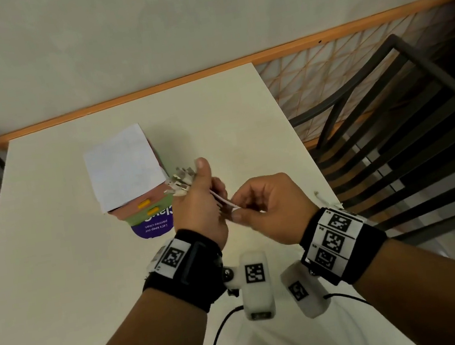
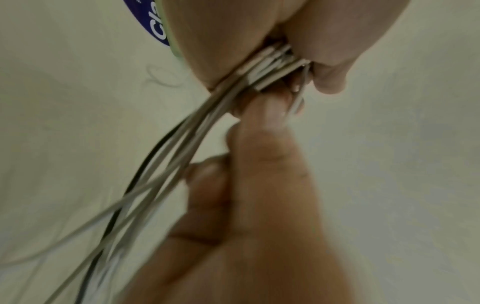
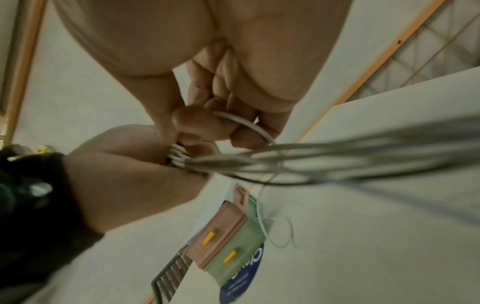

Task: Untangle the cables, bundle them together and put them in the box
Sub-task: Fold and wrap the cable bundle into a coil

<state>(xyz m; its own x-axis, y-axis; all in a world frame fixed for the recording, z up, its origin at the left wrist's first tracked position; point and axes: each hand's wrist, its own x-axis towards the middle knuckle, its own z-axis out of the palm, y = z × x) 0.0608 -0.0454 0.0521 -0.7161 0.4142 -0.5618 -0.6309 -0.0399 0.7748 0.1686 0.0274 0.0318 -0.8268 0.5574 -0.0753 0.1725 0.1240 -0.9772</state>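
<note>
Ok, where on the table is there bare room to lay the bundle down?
Bare tabletop lies left of the box, out to the table's left edge, and also behind the box toward the wall. It is crowded in the middle: the left hand grips the cables beside the box, the right hand pinches one, and loose cable lies near the right edge.

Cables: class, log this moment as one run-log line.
left hand grips cables | right hand pinches one cable | box on table
</note>
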